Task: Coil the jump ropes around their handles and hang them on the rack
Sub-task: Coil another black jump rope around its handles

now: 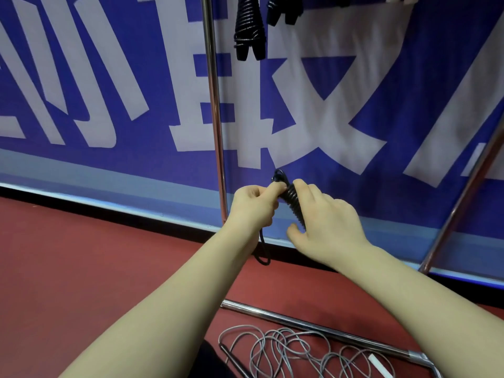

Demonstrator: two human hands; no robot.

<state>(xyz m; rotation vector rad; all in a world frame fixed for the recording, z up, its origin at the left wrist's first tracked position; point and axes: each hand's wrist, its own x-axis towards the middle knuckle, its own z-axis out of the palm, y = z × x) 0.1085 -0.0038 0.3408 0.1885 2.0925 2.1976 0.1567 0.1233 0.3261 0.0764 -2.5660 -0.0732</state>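
1. Hung ropes (246, 31) on the rack (215, 118) are seen at top centre, straight above the hands.
2. The coiled black jump rope (293, 201), mid-frame with its long axis running upper-left to lower-right, is gripped by the right hand (327, 222).
3. Its upper end is pinched by the left hand (252, 205).

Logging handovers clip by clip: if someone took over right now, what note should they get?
Left hand pinches the cord at the top of the black jump rope; right hand grips its coiled handles. A short loose tail hangs below the left hand.
Done: at least two coiled black ropes hang on the rack.
Left: finish this coil, hang it, then coil and hang the grey rope lying loose on the floor.
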